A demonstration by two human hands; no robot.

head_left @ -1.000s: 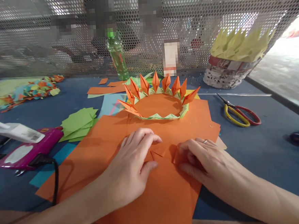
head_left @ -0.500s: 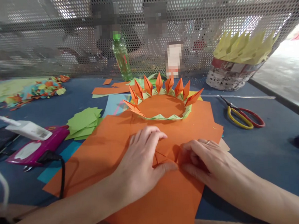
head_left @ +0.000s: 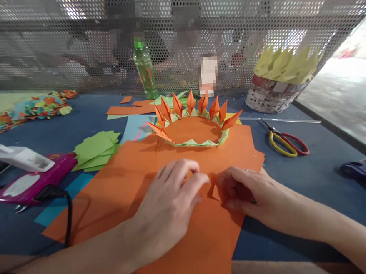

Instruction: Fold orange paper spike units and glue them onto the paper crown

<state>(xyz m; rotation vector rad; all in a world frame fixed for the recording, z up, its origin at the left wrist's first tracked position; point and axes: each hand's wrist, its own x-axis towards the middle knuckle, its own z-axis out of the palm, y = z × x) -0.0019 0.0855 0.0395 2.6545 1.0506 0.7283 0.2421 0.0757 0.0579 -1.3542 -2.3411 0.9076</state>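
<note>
A small folded piece of orange paper [head_left: 215, 192] is pinched between the thumb and fingers of my right hand [head_left: 251, 190]; part of it is hidden by the fingers. My left hand [head_left: 173, 202] hovers just left of it, fingers loosely bent and apart, with nothing visible in them. Both hands are over large orange sheets [head_left: 131, 165] stacked on the blue table. Beyond the hands, on the same sheets, rests a paper ring [head_left: 199, 143] of pale green folds, with several orange pointed pieces [head_left: 177, 105] standing along its far side and ends.
Scissors [head_left: 283, 140] with yellow and red handles lie right, near a dark blue object [head_left: 364, 176]. A papered basket [head_left: 269, 91] with yellow points stands behind. Left are green paper pieces [head_left: 96, 149], a magenta power strip [head_left: 32, 181] and paper scraps [head_left: 39, 107]. A bottle [head_left: 146, 70] stands behind.
My left thumb and fingers have drawn back from the folded orange paper. My right hand keeps its pinch, and the piece now shows as a small upright flap. The view has shifted slightly right.
</note>
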